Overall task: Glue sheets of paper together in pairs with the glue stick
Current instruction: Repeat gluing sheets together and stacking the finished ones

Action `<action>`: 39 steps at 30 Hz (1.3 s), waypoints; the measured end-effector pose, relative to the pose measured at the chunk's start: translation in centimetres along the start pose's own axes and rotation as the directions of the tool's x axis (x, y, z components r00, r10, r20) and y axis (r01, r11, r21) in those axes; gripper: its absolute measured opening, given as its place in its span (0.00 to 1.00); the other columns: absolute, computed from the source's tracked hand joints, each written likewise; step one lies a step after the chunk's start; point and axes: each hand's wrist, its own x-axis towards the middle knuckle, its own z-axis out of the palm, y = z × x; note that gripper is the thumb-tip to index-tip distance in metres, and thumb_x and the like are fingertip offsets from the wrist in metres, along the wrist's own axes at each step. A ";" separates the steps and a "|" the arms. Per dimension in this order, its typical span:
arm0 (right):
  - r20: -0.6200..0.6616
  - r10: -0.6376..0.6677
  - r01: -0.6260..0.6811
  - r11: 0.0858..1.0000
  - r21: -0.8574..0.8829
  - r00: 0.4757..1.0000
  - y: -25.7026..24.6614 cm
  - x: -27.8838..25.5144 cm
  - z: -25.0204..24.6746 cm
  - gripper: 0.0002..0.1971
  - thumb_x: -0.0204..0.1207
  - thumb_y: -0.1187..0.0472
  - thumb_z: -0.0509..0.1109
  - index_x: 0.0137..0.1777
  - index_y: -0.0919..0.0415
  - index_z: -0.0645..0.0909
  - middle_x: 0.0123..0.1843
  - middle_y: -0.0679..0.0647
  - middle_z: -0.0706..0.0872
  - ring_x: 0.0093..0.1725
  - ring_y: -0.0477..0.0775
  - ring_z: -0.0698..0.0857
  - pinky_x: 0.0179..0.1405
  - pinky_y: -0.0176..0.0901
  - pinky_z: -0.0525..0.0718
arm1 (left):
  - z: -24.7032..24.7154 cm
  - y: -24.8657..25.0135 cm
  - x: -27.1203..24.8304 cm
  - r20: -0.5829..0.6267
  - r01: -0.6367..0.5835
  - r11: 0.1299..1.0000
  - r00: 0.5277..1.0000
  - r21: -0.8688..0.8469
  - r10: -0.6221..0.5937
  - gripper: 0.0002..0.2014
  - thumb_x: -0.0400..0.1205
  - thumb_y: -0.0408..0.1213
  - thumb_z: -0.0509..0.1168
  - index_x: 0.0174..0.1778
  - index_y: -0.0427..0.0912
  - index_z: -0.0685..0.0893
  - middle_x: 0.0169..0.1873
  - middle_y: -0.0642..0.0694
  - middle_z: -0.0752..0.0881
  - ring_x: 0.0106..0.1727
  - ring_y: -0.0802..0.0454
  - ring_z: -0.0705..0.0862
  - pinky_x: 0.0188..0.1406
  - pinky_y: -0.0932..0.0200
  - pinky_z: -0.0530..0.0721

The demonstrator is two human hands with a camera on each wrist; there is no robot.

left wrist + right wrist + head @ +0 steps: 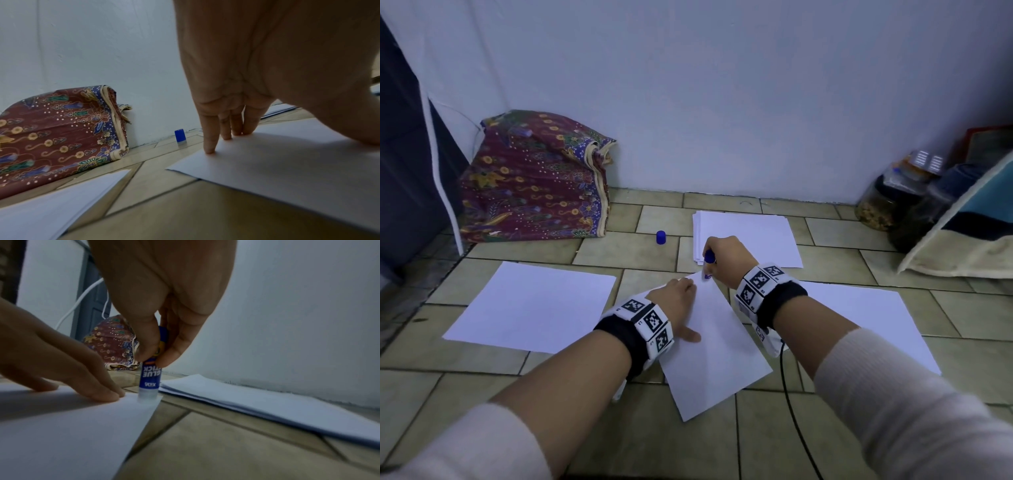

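My right hand [164, 313] grips the glue stick [149, 379] between thumb and fingers, held nearly upright with its uncapped tip pressed down on the far corner of the sheet [714, 349] in front of me, so I judge I am starting to lay glue there. My left hand [674, 305] lies flat and relaxed on the same sheet, just beside the stick, fingers [209, 142] straight and pressing the paper to the floor [619, 428]; I hold it there so the thin sheet does not slide or wrinkle under the glue. The sheet lies at a slant across the tiles, near my knees, where both hands reach it easily. Just beyond the stick, toward the wall, sits the stack of paper [750, 236], my supply of fresh sheets. More paper lies to either side: one lot on the left [530, 305] and one on the right [866, 325], partly under my arm; whether these are finished pairs I cannot tell. The blue cap [661, 237] stands on the floor left of the stack, apart from the paper yet within reach. A patterned cloth bundle [534, 181] leans in the far left corner against the wall, and jars [890, 202] stand at the far right
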 end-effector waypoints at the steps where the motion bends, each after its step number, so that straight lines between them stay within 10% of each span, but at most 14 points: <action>1: 0.017 -0.013 0.014 0.999 -0.034 1.000 -0.1 -0.1 -0.2 0.13 0.72 0.68 0.72 0.56 0.66 0.78 0.56 0.63 0.84 0.53 0.62 0.83 0.48 0.47 0.82 | 0.0 0.0 0.0 0.000 -0.002 1.000 1.000 -0.003 0.002 0.50 0.75 0.58 0.70 0.83 0.34 0.52 0.82 0.42 0.56 0.80 0.46 0.60 0.74 0.51 0.68; 15: 0.126 -0.094 0.108 0.987 -0.115 0.988 1.2 -5.9 -1.5 0.14 0.72 0.64 0.75 0.56 0.63 0.80 0.50 0.57 0.81 0.45 0.55 0.77 0.28 0.32 0.69 | -0.1 0.3 0.3 0.005 0.031 0.999 1.000 0.017 -0.031 0.50 0.74 0.59 0.72 0.82 0.35 0.56 0.80 0.42 0.59 0.79 0.46 0.62 0.73 0.49 0.71; 26: 0.230 -0.138 0.160 0.984 -0.082 0.963 3.6 -10.7 -1.8 0.08 0.73 0.65 0.73 0.50 0.60 0.79 0.47 0.55 0.85 0.43 0.52 0.77 0.39 0.39 0.77 | 0.0 0.2 0.6 0.022 0.051 0.999 0.998 0.006 -0.052 0.50 0.73 0.59 0.73 0.81 0.37 0.55 0.80 0.45 0.58 0.80 0.48 0.60 0.75 0.49 0.70; 39: 0.270 -0.206 0.240 0.965 -0.100 0.941 5.7 -13.7 -1.9 0.10 0.74 0.66 0.73 0.53 0.61 0.80 0.47 0.53 0.86 0.40 0.45 0.75 0.32 0.25 0.70 | -0.1 0.4 0.8 0.042 0.113 0.994 0.993 0.006 -0.113 0.52 0.72 0.60 0.73 0.81 0.34 0.55 0.80 0.44 0.58 0.79 0.48 0.62 0.74 0.50 0.72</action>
